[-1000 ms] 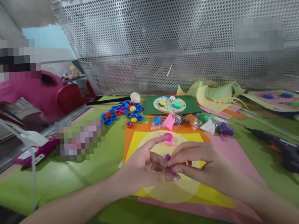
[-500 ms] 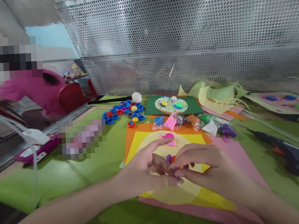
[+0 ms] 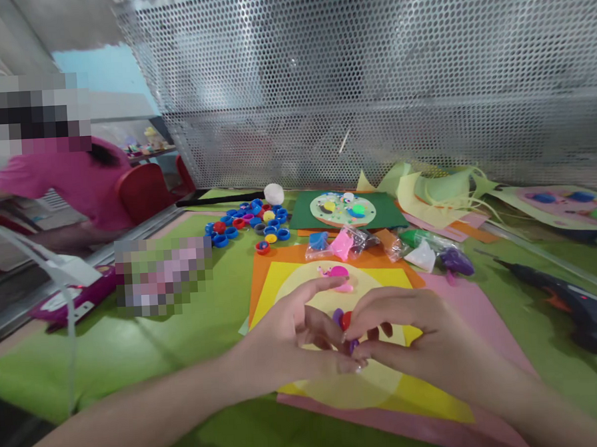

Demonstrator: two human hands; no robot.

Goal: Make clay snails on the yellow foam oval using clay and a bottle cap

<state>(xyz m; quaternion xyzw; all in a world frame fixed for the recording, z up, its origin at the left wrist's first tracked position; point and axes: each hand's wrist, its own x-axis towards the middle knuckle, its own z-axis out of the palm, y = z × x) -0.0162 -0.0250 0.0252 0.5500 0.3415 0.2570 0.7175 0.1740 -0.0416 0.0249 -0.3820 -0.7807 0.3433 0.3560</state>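
Over a pale yellow paper circle (image 3: 301, 283) on a yellow sheet (image 3: 438, 403), my left hand (image 3: 299, 343) and my right hand (image 3: 409, 331) meet with fingers closed. Between their fingertips is a small bit of purple modelling clay (image 3: 353, 345), mostly hidden. Just behind the fingers show a red bottle cap (image 3: 346, 321) and a purple clay lump (image 3: 337, 316); I cannot tell whether they touch the hands. Farther up the circle lies a pink snail-like figure (image 3: 338, 273), close to my left index finger.
Bottle caps (image 3: 220, 241) form a pile at back left. Bagged clay (image 3: 342, 244) lies behind the sheet. At right is a glue gun (image 3: 577, 302). A finished-looking picture on green card (image 3: 298, 217) stands before a perforated metal panel (image 3: 394, 58). A person in pink (image 3: 81, 181) sits at left.
Both hands stay in nearly the same place, with slight finger movement around the purple clay. A little more of the red cap shows.
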